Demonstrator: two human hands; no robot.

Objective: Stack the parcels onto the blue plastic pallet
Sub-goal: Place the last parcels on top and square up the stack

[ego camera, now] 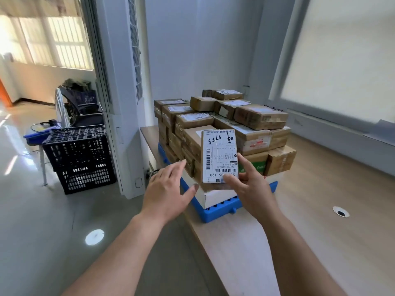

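Placing step; my right hand [252, 186] pinches the labelled parcel [219, 154] by its lower end, upright over the blue pallet [213, 212] front corner, stack [235, 124] just behind; left hand [168, 189] spread, empty, beside it; next, I reckon: find a flat spot, lay it level.

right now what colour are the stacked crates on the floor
The stacked crates are black, clearest in the head view.

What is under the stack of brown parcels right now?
A flat white box at the near corner, and under that the blue plastic pallet, resting on the table. Only the pallet's near edges show; parcels cover its deck.
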